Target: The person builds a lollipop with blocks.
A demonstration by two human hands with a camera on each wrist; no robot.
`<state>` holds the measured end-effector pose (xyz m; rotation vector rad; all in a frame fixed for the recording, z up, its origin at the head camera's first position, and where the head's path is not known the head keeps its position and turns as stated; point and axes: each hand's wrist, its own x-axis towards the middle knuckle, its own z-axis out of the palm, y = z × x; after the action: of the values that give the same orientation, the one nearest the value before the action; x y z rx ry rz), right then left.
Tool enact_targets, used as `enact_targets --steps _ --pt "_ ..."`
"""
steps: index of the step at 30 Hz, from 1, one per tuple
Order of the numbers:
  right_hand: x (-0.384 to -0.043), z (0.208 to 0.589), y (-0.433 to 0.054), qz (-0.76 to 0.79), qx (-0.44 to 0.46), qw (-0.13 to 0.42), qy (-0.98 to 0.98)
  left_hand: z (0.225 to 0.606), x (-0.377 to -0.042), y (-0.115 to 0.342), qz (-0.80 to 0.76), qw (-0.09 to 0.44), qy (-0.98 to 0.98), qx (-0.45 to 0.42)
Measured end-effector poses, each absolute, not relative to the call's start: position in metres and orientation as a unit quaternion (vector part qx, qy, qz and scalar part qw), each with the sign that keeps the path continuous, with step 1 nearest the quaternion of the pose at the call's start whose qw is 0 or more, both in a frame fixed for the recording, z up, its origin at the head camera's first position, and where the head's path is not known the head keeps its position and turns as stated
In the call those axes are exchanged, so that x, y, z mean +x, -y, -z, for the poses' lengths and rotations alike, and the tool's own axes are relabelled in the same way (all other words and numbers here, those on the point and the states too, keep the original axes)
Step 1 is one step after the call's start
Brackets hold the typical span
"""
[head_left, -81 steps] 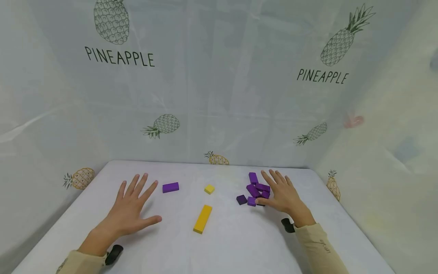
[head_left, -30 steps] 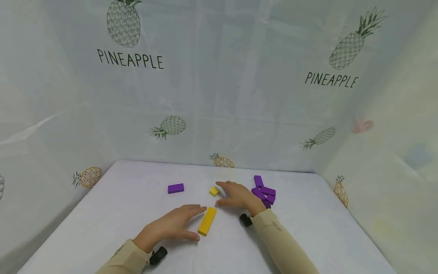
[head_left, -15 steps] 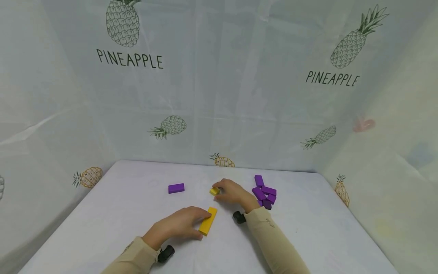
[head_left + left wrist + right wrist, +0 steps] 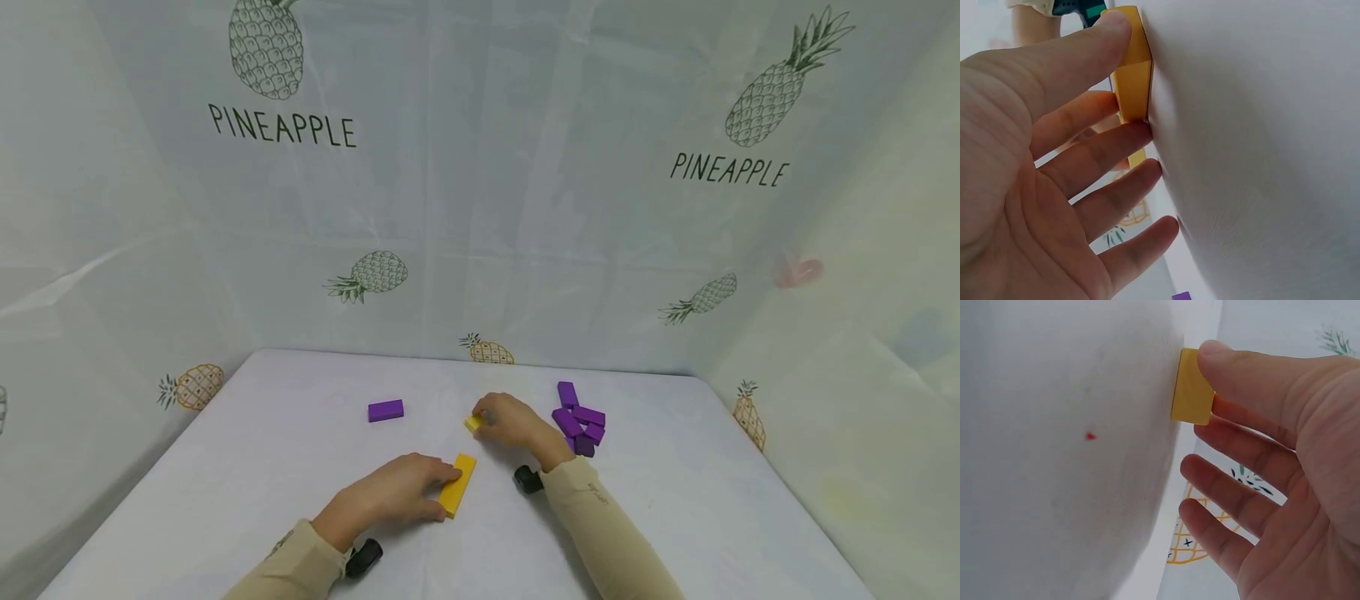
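On the white table, my left hand (image 4: 392, 490) grips a long yellow block (image 4: 460, 485), which lies at a slant. In the left wrist view the thumb presses one end of this yellow block (image 4: 1132, 90), with the index finger along its side and the other fingertips at the tabletop. Farther back, my right hand (image 4: 516, 423) pinches a small yellow block (image 4: 473, 423). The right wrist view shows the thumb on one face of that small block (image 4: 1191, 390) and fingers behind it; the remaining fingers are spread loosely beside the table surface.
Several purple blocks (image 4: 568, 422) lie clustered right of my right hand, partly behind its wrist. One purple block (image 4: 386, 411) lies alone at the back left. A pale curtain (image 4: 517, 183) with pineapple prints hangs behind the table and along its sides.
Both hands have moved inward from spread positions and closed on the yellow blocks, left on the long one, right on the small one. The small block has shifted slightly right.
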<state>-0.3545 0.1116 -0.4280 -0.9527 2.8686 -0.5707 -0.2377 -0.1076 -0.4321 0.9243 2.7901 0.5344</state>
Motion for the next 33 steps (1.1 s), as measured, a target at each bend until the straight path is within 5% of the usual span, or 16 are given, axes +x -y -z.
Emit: enact_targets --steps 33 --pt "-0.314 0.424 -0.119 0.194 -0.371 0.072 -0.905 0.428 -0.193 0.082 -0.102 -0.019 -0.950 0.294"
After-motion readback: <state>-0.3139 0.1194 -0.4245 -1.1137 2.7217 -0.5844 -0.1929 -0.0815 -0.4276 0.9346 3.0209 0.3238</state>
